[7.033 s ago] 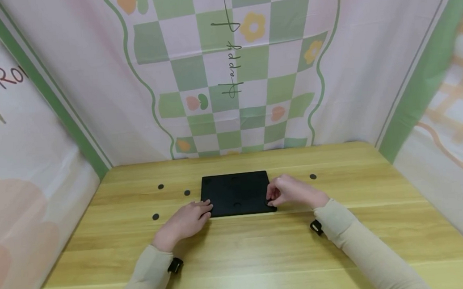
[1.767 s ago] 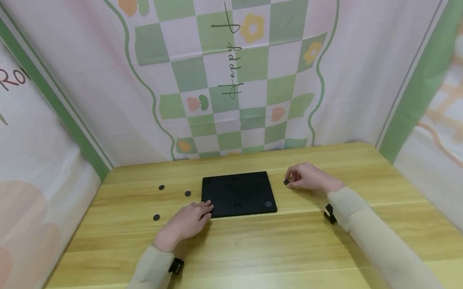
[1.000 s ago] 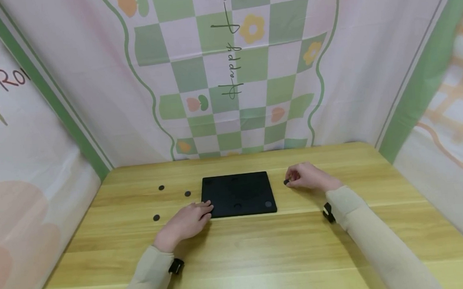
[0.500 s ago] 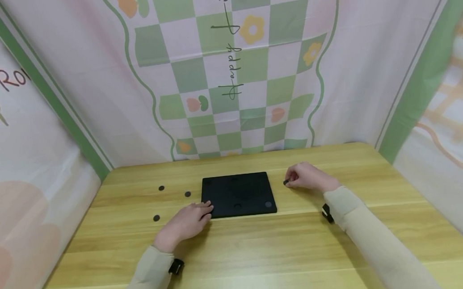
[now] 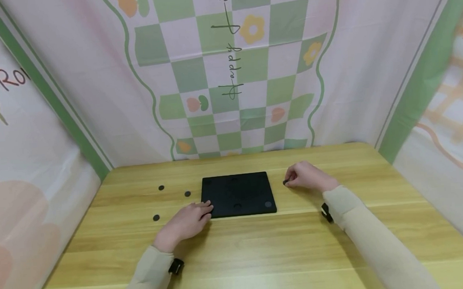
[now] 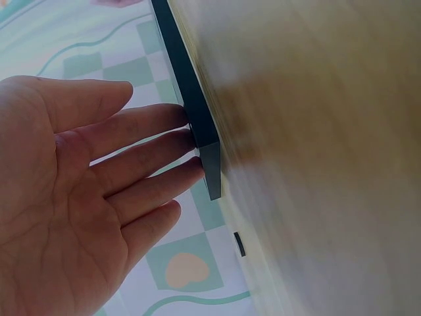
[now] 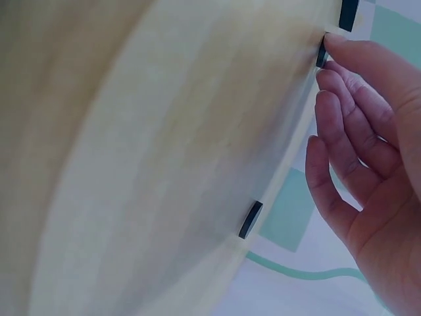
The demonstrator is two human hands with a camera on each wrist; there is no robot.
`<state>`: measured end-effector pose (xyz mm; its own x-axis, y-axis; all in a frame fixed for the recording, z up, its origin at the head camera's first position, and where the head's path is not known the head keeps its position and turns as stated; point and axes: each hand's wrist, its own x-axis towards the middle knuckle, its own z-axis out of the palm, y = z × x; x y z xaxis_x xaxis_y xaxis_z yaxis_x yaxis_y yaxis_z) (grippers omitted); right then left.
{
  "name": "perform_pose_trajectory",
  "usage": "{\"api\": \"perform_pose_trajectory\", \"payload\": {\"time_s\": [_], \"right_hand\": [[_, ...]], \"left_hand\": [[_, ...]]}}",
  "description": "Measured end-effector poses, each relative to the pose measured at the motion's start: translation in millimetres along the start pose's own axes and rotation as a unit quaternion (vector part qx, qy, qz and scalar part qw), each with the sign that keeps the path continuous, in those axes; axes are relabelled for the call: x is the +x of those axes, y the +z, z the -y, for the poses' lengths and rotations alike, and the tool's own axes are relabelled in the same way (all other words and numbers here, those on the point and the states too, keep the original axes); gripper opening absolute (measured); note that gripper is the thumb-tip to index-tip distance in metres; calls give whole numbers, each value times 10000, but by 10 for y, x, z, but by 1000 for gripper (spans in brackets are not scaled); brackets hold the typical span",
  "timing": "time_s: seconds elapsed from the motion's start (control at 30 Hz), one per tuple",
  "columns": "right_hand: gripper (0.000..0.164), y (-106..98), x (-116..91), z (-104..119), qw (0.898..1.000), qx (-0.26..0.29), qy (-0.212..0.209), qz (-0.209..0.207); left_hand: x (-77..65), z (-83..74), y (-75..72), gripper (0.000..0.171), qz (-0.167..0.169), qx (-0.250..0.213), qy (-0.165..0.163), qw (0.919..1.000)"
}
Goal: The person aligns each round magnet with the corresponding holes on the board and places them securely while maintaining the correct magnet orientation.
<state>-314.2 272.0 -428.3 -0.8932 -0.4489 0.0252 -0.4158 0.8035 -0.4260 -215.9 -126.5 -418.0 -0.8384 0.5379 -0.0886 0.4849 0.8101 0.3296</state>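
Note:
A flat black rectangular board (image 5: pixel 238 188) with shallow round recesses lies on the wooden table. My left hand (image 5: pixel 186 221) rests straight fingertips on its near left corner; the left wrist view shows those fingers (image 6: pixel 148 158) extended against the board's edge. Just right of the board, my right hand (image 5: pixel 308 176) pinches a small black disc (image 5: pixel 285 182) between thumb and fingertips. In the right wrist view the thumb lies on this disc (image 7: pixel 321 52), which stands close at the table surface. A dark grey disc (image 5: pixel 268 204) sits in the board's near right corner.
Left of the board lie loose black discs, one at the back (image 5: pixel 161 188), one close to the board (image 5: pixel 187 193) and one nearer (image 5: pixel 156 218). Another disc (image 7: pixel 250 220) lies near my right palm, hidden in the head view. A patterned curtain (image 5: pixel 229 117) closes the back.
Since the oldest frame my right hand has left the board's near right corner, exposing the grey disc there, and moved right to another disc. In the last second it shifts only slightly left.

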Motion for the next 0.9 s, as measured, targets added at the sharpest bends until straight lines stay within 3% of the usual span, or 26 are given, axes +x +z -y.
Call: {"api": "perform_pose_trajectory", "payload": {"time_s": [0.9], "right_hand": [[7,-16,23,28,10000,-10,-40,3]], "left_hand": [[10,17,12,38,-4,151,137,9998]]}}
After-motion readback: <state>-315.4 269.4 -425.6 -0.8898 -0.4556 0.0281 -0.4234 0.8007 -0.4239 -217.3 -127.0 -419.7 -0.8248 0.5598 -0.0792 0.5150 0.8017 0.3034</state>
